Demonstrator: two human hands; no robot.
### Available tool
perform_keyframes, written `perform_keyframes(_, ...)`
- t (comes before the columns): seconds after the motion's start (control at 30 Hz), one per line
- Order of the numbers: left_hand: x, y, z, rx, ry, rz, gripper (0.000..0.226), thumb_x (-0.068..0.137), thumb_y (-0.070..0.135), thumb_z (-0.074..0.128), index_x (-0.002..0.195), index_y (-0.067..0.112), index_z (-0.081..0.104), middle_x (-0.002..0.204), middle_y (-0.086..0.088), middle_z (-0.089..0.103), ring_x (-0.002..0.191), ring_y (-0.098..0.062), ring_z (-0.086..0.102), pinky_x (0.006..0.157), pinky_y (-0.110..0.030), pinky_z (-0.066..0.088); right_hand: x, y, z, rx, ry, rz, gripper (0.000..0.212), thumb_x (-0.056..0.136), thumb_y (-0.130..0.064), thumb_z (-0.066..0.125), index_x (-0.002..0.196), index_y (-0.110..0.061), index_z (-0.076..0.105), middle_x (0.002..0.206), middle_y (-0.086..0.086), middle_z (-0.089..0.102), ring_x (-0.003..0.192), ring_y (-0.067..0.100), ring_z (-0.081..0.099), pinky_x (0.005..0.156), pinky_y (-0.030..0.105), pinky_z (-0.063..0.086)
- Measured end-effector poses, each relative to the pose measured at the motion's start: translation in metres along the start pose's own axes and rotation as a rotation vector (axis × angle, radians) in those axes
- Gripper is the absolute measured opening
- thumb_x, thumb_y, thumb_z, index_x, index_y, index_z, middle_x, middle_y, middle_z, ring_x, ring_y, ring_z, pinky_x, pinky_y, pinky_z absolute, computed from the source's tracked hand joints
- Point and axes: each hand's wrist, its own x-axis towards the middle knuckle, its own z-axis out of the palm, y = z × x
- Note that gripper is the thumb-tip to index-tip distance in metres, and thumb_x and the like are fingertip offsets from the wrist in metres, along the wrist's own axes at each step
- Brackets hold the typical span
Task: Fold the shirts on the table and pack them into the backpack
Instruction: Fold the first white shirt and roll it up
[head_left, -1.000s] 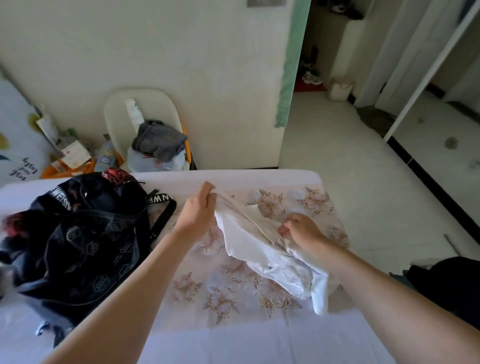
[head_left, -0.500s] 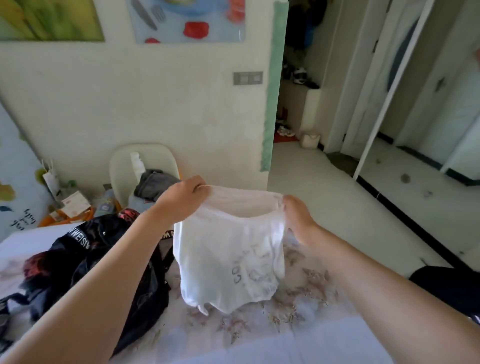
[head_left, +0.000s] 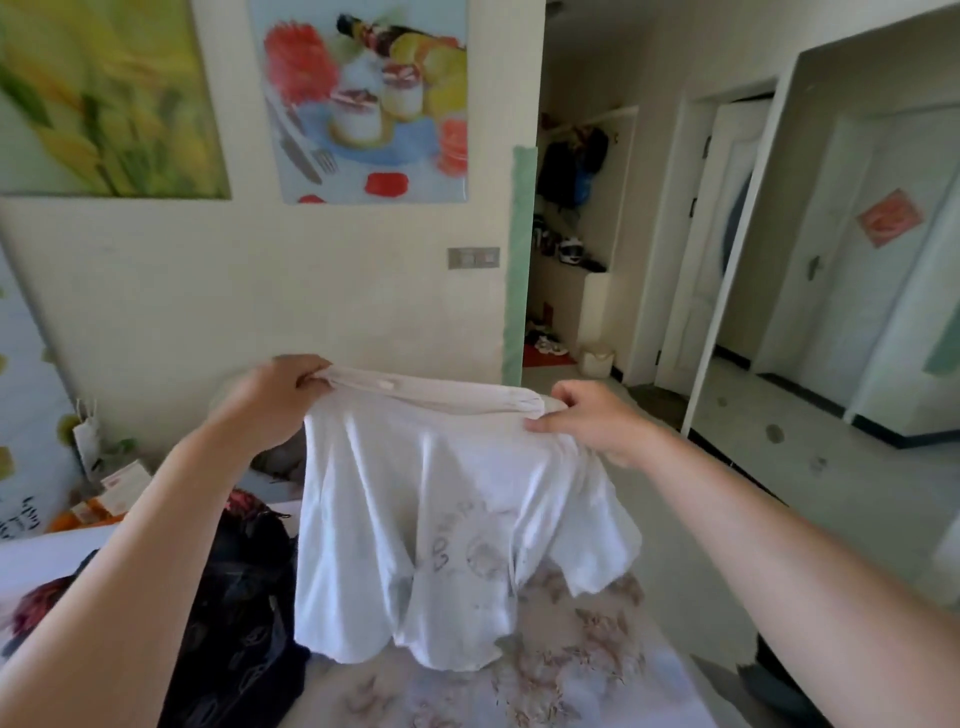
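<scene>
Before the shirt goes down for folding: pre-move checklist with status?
1. Left hand grip on the white shirt top edge: ok, fingers curled round it.
2. Right hand grip on the other end: ok, pinching.
3. Top edge stretched between the hands: ok; the lower part hangs wrinkled.
4. Landing spot on the table: ok, bare floral cloth beside the backpack.
5. Shirt apart from the backpack: cannot tell, they overlap in view.
6. Backpack open for packing: cannot tell.
</scene>
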Motion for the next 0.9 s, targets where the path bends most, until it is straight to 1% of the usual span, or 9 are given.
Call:
perform_keyframes(0.17,-0.005,0.004,-0.013,-0.112,0.071,0.015,0.027,0.098,0.011,0.051,0.099,0.033,0.067,0.088,0.013,0.062,0.085,-0.014,0.056,0.066,-0.023,0.039,0.001,-0.015,-0.014,0.26,-0.432,0.152,0.039,0.087,-0.022,0.068,0.123,-0.006,0.066,0.122,0.01,0.069,0.109,0.022,0.066,0.092,0.031,0.051)
perform_keyframes(0.27,-0.002,-0.01,-0.014,-0.111,0.057,-0.019,0.033,0.099,0.007,0.043,0.101,0.028,0.067,0.089,0.01,0.063,0.083,-0.015,0.057,0.064,-0.024,0.04,0.008,-0.014,-0.013,0.306,-0.39,0.139,0.029,0.087,0.0,0.063,0.116,0.004,0.067,0.109,0.013,0.072,0.101,0.025,0.068,0.084,0.029,0.055)
perform_keyframes(0.37,0.0,-0.021,0.004,-0.074,0.086,-0.045,0.029,0.1,0.006,0.04,0.102,0.018,0.067,0.09,0.002,0.063,0.077,-0.015,0.056,0.059,-0.023,0.039,0.02,-0.011,0.007,0.168,-0.189,0.075,0.011,0.083,-0.004,0.076,0.091,-0.011,0.073,0.084,-0.003,0.074,0.082,0.014,0.067,0.071,0.023,0.052)
perform_keyframes(0.43,0.003,-0.03,0.024,-0.039,0.104,0.003,0.027,0.097,0.002,0.044,0.103,0.012,0.068,0.095,-0.005,0.063,0.083,-0.024,0.058,0.064,-0.025,0.041,0.031,-0.003,0.026,0.006,-0.029,0.059,0.016,0.072,-0.014,0.086,0.075,-0.016,0.071,0.071,-0.008,0.069,0.071,0.009,0.061,0.063,0.023,0.046)
perform_keyframes(0.53,0.011,-0.059,0.062,0.084,0.056,0.06,0.027,0.094,0.004,0.05,0.105,0.014,0.073,0.11,-0.009,0.057,0.104,-0.031,0.057,0.085,-0.037,0.048,0.043,0.021,0.052,-0.149,0.041,0.036,0.015,0.071,-0.022,0.087,0.078,-0.019,0.074,0.076,-0.01,0.071,0.071,0.006,0.062,0.059,0.019,0.045)
perform_keyframes(0.6,0.012,-0.07,0.085,0.121,-0.017,-0.026,0.031,0.096,0.013,0.046,0.111,0.023,0.071,0.113,-0.005,0.061,0.106,-0.029,0.058,0.083,-0.04,0.051,0.052,0.043,0.065,-0.214,-0.017,0.047,0.014,0.076,-0.029,0.082,0.069,-0.023,0.071,0.066,-0.016,0.063,0.063,0.004,0.057,0.056,0.019,0.038)
perform_keyframes(0.67,0.012,-0.072,0.105,0.181,-0.132,-0.153,0.032,0.096,0.019,0.041,0.109,0.028,0.069,0.106,0.001,0.07,0.094,-0.025,0.063,0.074,-0.033,0.05,0.062,0.069,0.077,-0.288,-0.04,0.105,0.038,0.076,-0.033,0.076,0.051,-0.018,0.052,0.051,-0.01,0.041,0.053,0.01,0.038,0.052,0.028,0.023)
perform_keyframes(0.77,0.021,-0.077,0.14,0.064,-0.359,-0.329,0.026,0.094,0.016,0.039,0.095,0.021,0.064,0.071,0.004,0.074,0.06,-0.019,0.069,0.058,-0.026,0.051,0.081,0.105,0.091,-0.389,-0.051,0.235,0.032,0.073,-0.042,0.067,0.056,-0.017,0.057,0.054,-0.001,0.048,0.056,0.016,0.042,0.053,0.031,0.03)
perform_keyframes(0.9,0.047,-0.1,0.196,-0.151,-0.407,-0.507,0.024,0.097,0.012,0.04,0.101,0.007,0.063,0.085,-0.008,0.075,0.078,-0.029,0.073,0.063,-0.034,0.059,0.117,0.141,0.114,-0.167,-0.012,0.501,0.017,0.078,-0.024,0.067,0.072,-0.008,0.068,0.058,0.002,0.068,0.052,0.021,0.063,0.05,0.024,0.042)
